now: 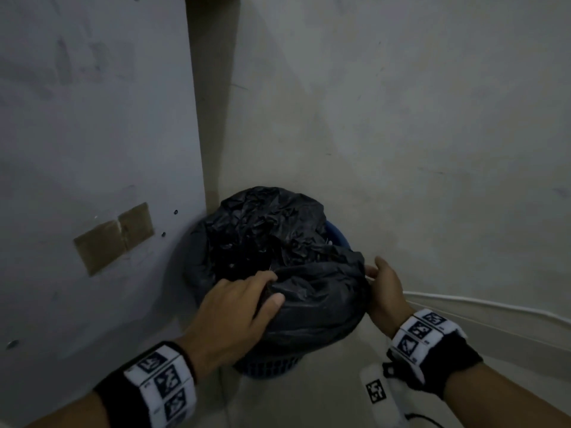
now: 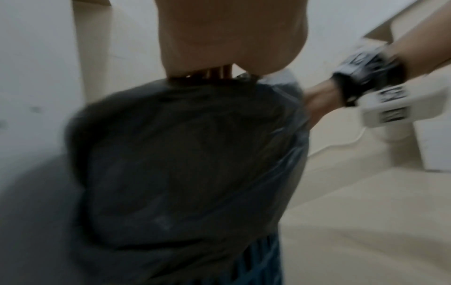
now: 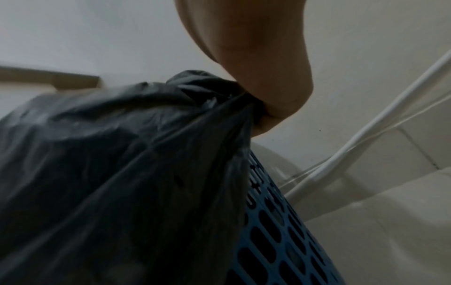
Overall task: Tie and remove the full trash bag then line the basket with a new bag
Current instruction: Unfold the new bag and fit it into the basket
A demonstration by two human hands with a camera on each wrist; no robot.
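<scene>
Home corner: scuffed walls, tiled floor, blue basket

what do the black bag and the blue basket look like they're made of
The black bag: looks like thin plastic film with a slight sheen; it crumples into fine wrinkles and stretches taut where the right hand pinches its edge. The blue basket: appears to be rigid moulded plastic with a matte finish, its wall pierced by regular rows of oval slots.
</scene>
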